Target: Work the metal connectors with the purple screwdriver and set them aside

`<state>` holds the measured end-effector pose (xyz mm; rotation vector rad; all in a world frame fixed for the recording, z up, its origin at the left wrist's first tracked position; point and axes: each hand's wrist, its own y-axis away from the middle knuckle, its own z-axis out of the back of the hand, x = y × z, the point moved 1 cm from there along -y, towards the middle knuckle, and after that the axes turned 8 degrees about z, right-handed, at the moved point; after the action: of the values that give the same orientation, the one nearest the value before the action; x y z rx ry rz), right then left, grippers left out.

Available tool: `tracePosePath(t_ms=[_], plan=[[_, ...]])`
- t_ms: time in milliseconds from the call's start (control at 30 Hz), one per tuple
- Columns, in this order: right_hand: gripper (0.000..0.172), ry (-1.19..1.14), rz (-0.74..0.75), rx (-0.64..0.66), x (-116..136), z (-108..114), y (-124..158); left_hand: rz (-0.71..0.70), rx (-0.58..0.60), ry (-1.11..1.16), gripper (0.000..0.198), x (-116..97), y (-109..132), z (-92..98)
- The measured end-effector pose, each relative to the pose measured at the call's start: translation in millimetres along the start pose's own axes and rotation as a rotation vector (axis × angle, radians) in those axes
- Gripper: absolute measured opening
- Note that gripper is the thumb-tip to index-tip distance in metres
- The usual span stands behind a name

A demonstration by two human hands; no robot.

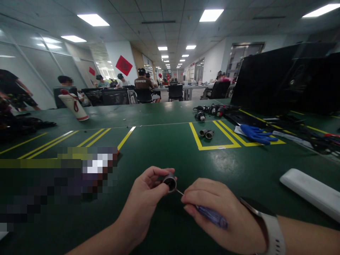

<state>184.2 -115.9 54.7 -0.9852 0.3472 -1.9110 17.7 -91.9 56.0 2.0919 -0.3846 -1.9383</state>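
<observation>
Between the fingers and thumb of my left hand [148, 194] is a small round metal connector shell [170, 182], its dark opening facing me. My right hand [215, 209] is closed round a screwdriver [212, 216] with a translucent purple handle. The thin shaft points left, and its tip meets the right side of the shell or lies just beside it; I cannot tell which. Both hands are over the near middle of the green table [159, 148]. My right wrist wears a watch [268, 223] with a pale strap.
Two similar metal shells [206, 134] lie inside a yellow-taped square. Behind them sit several dark connectors [209, 111]. A blue glove [257, 134], cables [318, 138] and a long white case [310, 191] are on the right. A white cup-like container [74, 106] stands far left. People sit beyond.
</observation>
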Motion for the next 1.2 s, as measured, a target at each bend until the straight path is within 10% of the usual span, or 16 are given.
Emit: tracePosePath(t_ms=[867, 1000, 1200], plan=[[0.012, -0.059, -0.024, -0.107, 4.6, 2.7, -2.6, -0.005, 0.0, -0.025, 0.012, 0.3, -2.5, -0.9], [0.02, -0.132, -0.204, -0.219, -8.9, 23.4, -1.5, 0.031, 0.045, -0.035, 0.012, 1.2, -4.3, 3.0], [0.028, -0.104, -0.445, -0.009, -42.9, 34.5, 0.2, 0.07, 0.073, -0.077, 0.029, 2.0, -3.9, 7.3]])
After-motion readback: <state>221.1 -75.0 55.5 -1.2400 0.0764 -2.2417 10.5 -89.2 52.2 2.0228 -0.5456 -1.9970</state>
